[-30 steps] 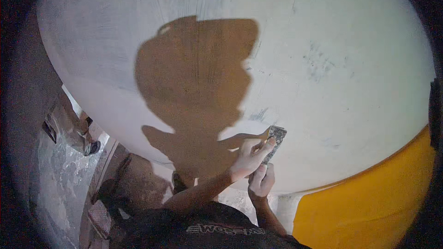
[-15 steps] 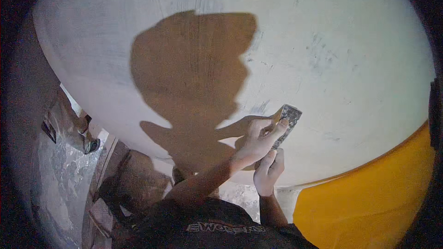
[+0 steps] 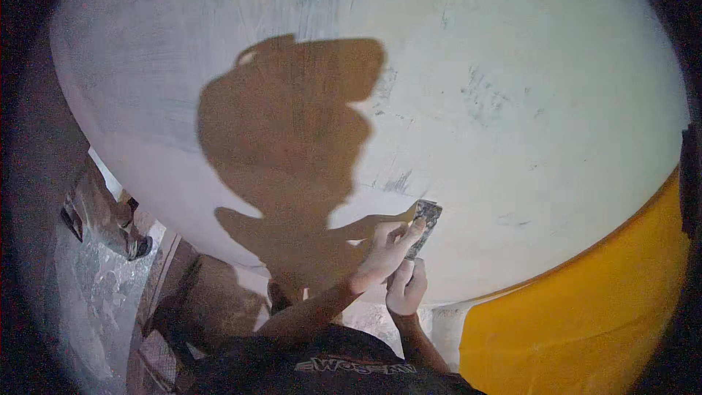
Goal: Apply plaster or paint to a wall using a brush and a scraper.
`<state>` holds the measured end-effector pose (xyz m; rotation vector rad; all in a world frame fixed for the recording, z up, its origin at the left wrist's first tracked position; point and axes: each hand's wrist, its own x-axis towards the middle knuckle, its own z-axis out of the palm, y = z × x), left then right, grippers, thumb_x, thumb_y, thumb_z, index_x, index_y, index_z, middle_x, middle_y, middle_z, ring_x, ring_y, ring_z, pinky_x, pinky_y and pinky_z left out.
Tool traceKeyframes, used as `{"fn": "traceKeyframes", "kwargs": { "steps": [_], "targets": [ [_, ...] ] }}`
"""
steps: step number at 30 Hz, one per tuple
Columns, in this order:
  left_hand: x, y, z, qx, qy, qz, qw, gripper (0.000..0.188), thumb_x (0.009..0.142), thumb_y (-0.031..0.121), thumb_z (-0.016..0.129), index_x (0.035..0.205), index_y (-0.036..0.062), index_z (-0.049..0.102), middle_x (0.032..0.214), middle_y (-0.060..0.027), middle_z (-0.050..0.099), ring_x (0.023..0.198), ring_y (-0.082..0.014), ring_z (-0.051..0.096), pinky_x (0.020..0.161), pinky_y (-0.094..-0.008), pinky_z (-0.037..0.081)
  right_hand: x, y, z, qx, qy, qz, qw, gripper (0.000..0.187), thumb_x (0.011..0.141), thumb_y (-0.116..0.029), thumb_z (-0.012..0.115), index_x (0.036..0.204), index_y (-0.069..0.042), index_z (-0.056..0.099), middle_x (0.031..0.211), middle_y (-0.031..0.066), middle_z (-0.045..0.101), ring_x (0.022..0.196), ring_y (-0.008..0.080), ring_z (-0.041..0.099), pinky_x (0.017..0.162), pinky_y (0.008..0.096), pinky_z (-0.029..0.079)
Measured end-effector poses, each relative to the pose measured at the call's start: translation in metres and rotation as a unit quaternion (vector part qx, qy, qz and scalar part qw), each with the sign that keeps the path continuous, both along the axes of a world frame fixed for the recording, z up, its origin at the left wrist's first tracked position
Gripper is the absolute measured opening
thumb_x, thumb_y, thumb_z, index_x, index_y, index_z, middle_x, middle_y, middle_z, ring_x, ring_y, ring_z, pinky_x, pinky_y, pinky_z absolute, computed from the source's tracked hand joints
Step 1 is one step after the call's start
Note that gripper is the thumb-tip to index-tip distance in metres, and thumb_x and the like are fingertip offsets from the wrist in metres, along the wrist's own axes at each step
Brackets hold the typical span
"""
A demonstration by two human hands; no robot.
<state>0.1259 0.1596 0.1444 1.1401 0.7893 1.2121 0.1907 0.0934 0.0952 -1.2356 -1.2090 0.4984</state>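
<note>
A flat, mottled dark-grey block that looks like a sanding block (image 3: 427, 221) rests against or very close to a large pale curved surface (image 3: 541, 146). My left hand (image 3: 384, 252) grips it from the left, thumb lying along its face. Just below, my right hand (image 3: 406, 287) has its fingers curled up at the block's lower end, apparently pinching it. The underside of the block is hidden. Dark smudges and scuffs mark the pale surface above and to the right of the block.
My shadow (image 3: 285, 117) falls over the surface's middle. Yellow sheeting (image 3: 556, 307) borders the lower right. At left another person's leg and shoe (image 3: 137, 246) show on a stained floor (image 3: 102, 307). Brownish boxy shapes (image 3: 208, 289) stand below the surface's left edge.
Both hands and the block have moved down and to the left across the pale surface. My shadow has also shifted slightly left and down.
</note>
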Motion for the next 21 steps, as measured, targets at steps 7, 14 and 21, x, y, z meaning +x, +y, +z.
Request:
{"fn": "traceKeyframes", "kwargs": {
  "steps": [7,14,21],
  "targets": [
    [0.001,0.005,0.026,0.026,0.022,0.027,0.999,0.052,0.083,0.047,0.061,0.055,0.0053,0.047,0.057,0.0045,0.043,0.053,-0.004,0.036,0.045,-0.0246,0.027,-0.001,0.01,0.024,0.034,-0.01,0.017,0.999,0.025,0.097,-0.022,0.036,0.083,-0.003,0.044,0.058,-0.0012,0.043,0.048,0.0044,0.039,0.041,0.0218,0.031],
    [-0.005,0.003,0.023,0.019,0.107,0.009,0.994,0.037,0.089,0.036,0.057,0.072,0.0029,0.057,0.065,0.0058,0.045,0.061,-0.0048,0.04,0.053,-0.0216,0.035,0.006,0.005,0.018,0.003,-0.007,0.031,0.999,0.024,0.097,-0.019,0.035,0.082,-0.003,0.044,0.061,-0.0013,0.044,0.052,0.0055,0.04,0.045,0.022,0.033],
    [0.004,-0.004,0.007,0.016,0.089,0.116,0.989,0.039,0.089,0.038,0.055,0.073,0.0025,0.058,0.064,0.005,0.047,0.061,-0.0043,0.04,0.053,-0.0226,0.034,-0.006,0.004,0.02,0.073,-0.072,-0.002,0.995,0.025,0.097,-0.02,0.036,0.08,-0.003,0.044,0.062,0.0004,0.044,0.05,0.0056,0.039,0.044,0.0231,0.032]
  ]
}}
